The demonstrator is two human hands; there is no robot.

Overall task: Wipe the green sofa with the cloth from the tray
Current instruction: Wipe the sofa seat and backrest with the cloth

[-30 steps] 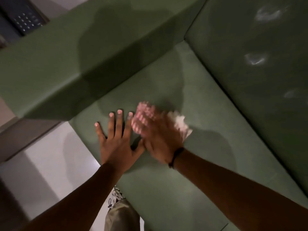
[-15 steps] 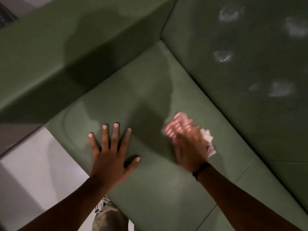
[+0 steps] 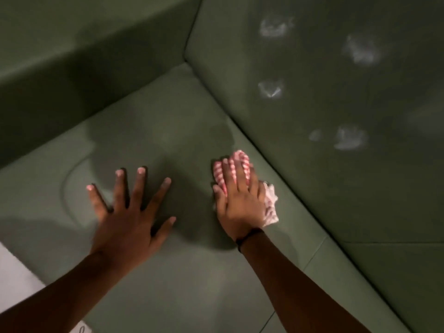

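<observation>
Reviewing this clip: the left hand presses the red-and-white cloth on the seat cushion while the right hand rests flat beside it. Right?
Not quite. The head view shows the right hand pressing the red-and-white cloth on the seat cushion, while the left hand rests flat beside it.

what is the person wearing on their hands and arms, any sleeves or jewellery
Both forearms are bare, with no sleeves in view. The right hand has a thin dark band around the wrist. The left hand shows no band, ring or watch. The fingernails on both hands look pale pink. No gloves on either hand.
</observation>
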